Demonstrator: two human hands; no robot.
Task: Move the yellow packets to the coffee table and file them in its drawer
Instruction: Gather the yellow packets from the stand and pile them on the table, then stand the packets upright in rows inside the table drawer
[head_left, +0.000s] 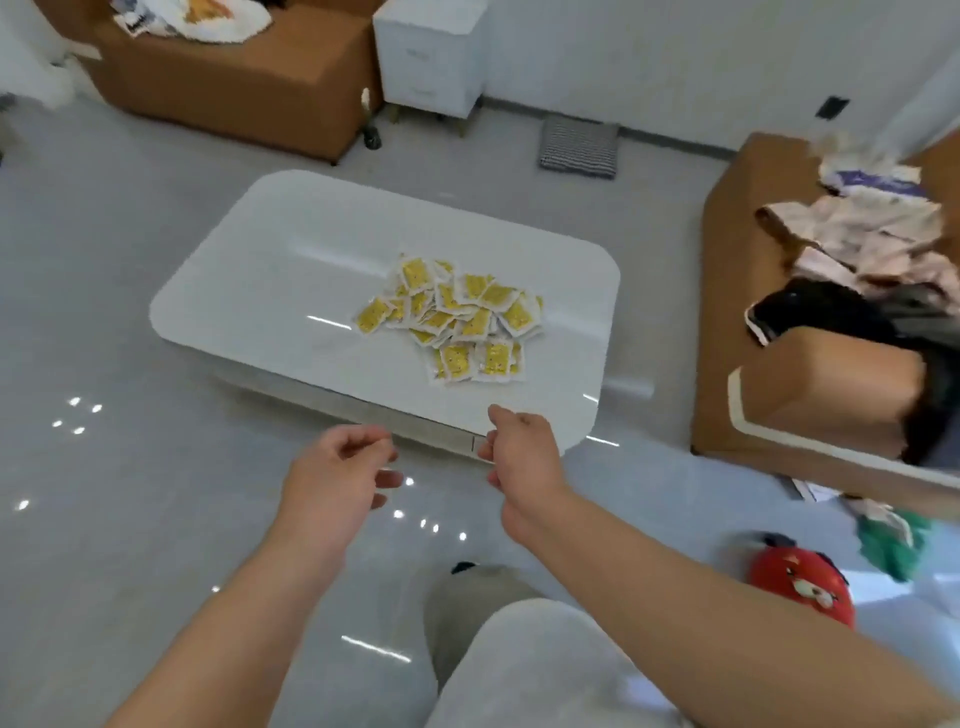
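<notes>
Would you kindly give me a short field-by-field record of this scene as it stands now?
packets: heap of yellow square packets on the glossy white coffee table, right of centre
drawer: pale grey drawer front under the table's near edge, looks shut
left hand: loosely curled, empty, short of the table
right hand: fingers curled at the drawer front; grip unclear

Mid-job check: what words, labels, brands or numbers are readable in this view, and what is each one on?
No text can be read in this view.
Yellow packets on the coffee table: print too blurred to read.
Purple and white pack on the right sofa: lettering too blurred to read.
White printed item on the far sofa: dark marks, too blurred to read.
Red toy: a printed face, no words visible.
</notes>
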